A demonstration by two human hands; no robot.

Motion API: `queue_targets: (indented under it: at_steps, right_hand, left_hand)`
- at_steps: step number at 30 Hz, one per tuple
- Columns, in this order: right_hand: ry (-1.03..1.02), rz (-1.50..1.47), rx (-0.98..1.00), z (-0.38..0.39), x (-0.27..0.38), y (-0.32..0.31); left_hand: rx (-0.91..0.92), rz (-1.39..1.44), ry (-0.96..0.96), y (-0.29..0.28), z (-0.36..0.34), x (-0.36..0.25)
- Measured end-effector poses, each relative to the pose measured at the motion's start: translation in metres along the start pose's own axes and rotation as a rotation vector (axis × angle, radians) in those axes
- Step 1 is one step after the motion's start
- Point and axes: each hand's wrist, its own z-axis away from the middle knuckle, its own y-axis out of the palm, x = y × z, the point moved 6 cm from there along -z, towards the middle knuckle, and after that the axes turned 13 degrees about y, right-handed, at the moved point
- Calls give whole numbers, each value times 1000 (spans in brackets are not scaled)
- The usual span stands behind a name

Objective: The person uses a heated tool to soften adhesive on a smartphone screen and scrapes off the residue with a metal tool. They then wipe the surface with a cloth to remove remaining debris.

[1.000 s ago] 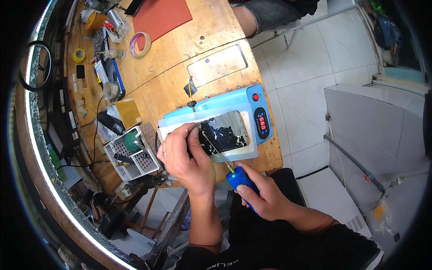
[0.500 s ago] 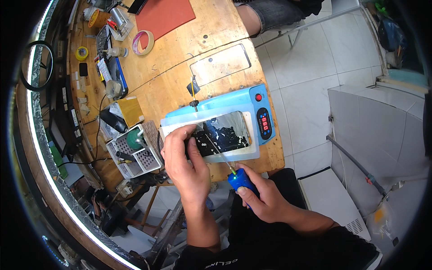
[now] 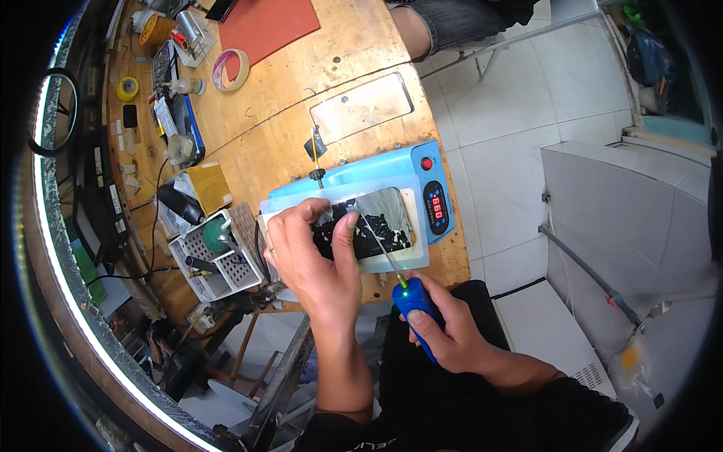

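Note:
A dark phone screen lies on a pale sheet over a blue heating plate machine. Its face is partly shiny grey, partly ragged black residue. My left hand is curled over the panel's left end, fingers at the far edge and thumb on the face, steadying it. In my right hand is a blue powered hand tool with a lit green light and a long thin metal shaft. The shaft reaches across the panel, its tip close to my left thumb.
At the left stand a white perforated basket and a yellow box. Beyond the machine lies a clear phone-shaped panel. A tape roll and red mat are farther back. Another person's leg shows at the far edge.
My left thumb has moved up and right across the panel. My right hand has shifted slightly right with the tool, and its shaft now lies at a steeper angle.

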Motion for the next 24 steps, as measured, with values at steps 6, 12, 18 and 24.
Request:
queue_targets:
  at_steps: [6, 12, 18, 24]
  right_hand:
    - [11, 22, 10, 5, -2, -5]
    - [-11, 14, -19, 9, -2, -11]
    - [17, 27, -8, 13, 0, -18]
    - [68, -5, 30, 13, 4, -25]
  left_hand:
    - [118, -155, -37, 8, 5, -8]
    - [137, -131, -50, 8, 6, -13]
    - [147, -84, -107, 7, 5, -15]
    - [139, -133, -103, 9, 6, -25]
